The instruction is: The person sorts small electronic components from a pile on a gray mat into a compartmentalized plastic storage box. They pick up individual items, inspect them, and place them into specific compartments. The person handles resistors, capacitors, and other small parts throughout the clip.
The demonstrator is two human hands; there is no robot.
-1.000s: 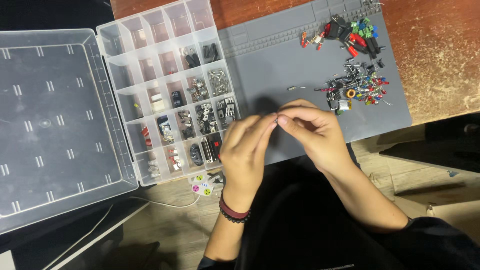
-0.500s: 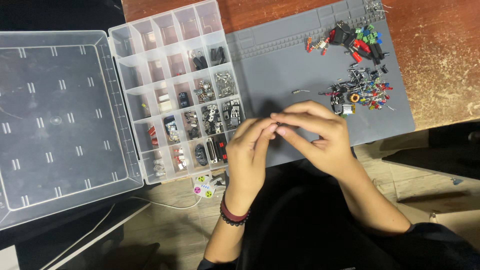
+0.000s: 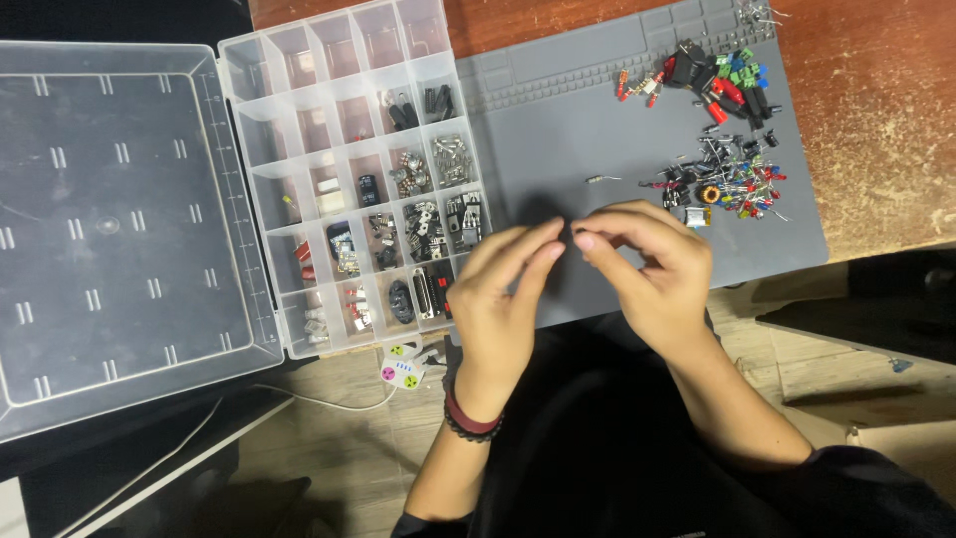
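Seen from above: left hand (image 3: pixel 503 299) and right hand (image 3: pixel 647 264) raised together at the centre of the frame, over the lower edge of a grey work mat (image 3: pixel 558 149) on a reddish-brown tabletop (image 3: pixel 876 110). Fingertips of both hands nearly meeting, thumb and forefinger of each pinched close; something very small and dark seemingly between them, too tiny to identify, so cannot tell which hand actually grips it. At the left of the frame, a clear plastic organiser box (image 3: pixel 344 179) lying open, its flat lid (image 3: pixel 119 219) folded out to the far left; lower right compartments filled with small dark and metallic electronic parts, upper ones bare. At the upper right of the mat, a loose pile of mixed components (image 3: pixel 722 139) in red, green, blue and black, well apart from the hands. One stray resistor (image 3: pixel 597 179) alone on the mat, just above the hands. Judged step: examining or straightening one small part picked for sorting. Next move likely calling for a firm pinch in one hand and a careful reach left to the matching compartment.
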